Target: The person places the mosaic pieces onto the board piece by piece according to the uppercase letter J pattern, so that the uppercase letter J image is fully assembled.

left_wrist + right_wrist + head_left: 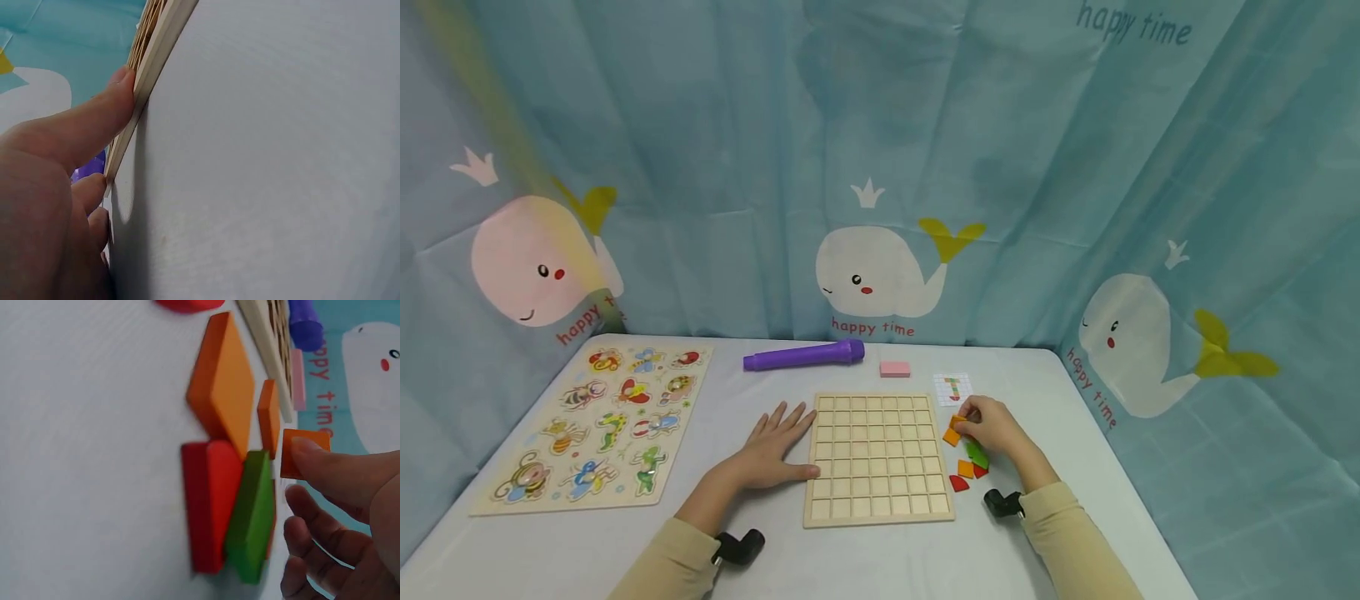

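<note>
The wooden grid board [880,458] lies flat on the white table. My left hand [775,454] rests at its left side with fingers spread; in the left wrist view the thumb of the left hand [62,162] touches the board's edge [147,81]. To the right of the board, my right hand [996,429] pinches an orange piece [305,453], clearest in the right wrist view. Below that hand lie other orange pieces [966,468], green pieces [977,454] and red pieces [958,483]. A small printed card [952,388] lies just beyond the right hand.
An insect picture board [595,433] covers the table's left side. Behind the grid board are a purple microphone-shaped object [805,356] and a pink block [895,369]. A blue curtain [737,208] hangs behind the table.
</note>
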The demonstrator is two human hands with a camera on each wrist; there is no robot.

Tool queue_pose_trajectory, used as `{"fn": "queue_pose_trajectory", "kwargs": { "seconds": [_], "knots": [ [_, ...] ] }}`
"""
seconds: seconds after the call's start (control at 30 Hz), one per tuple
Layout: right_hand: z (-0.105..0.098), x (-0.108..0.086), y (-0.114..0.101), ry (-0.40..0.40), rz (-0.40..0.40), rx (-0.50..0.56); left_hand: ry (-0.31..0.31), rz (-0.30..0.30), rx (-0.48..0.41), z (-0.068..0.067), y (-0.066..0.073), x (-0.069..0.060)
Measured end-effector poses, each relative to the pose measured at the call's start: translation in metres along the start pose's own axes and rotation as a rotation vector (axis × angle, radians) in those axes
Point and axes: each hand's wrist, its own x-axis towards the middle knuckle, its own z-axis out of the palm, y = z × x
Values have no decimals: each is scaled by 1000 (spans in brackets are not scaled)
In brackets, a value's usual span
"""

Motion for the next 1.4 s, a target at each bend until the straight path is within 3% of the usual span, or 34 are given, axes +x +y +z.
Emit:
{"fn": "queue_pose_trajectory", "kwargs": {
  "seconds": [0.27,0.43,0.73,1.13,1.4],
  "knots": [
    [2,1,-29,106,-38,5,-11,-14,8,0,0,-1],
    [7,1,-49,132,-117,11,-18,-14,-7,0,2,0],
    [28,8,-68,32,-229,105,-11,-29,9,1,0,0],
    [57,20,-88,-35,-293,127,-21,-31,16,3,0,1],
    [75,33,-104,-54,-293,116,-21,-35,10,1,1,1]
  ]
}}
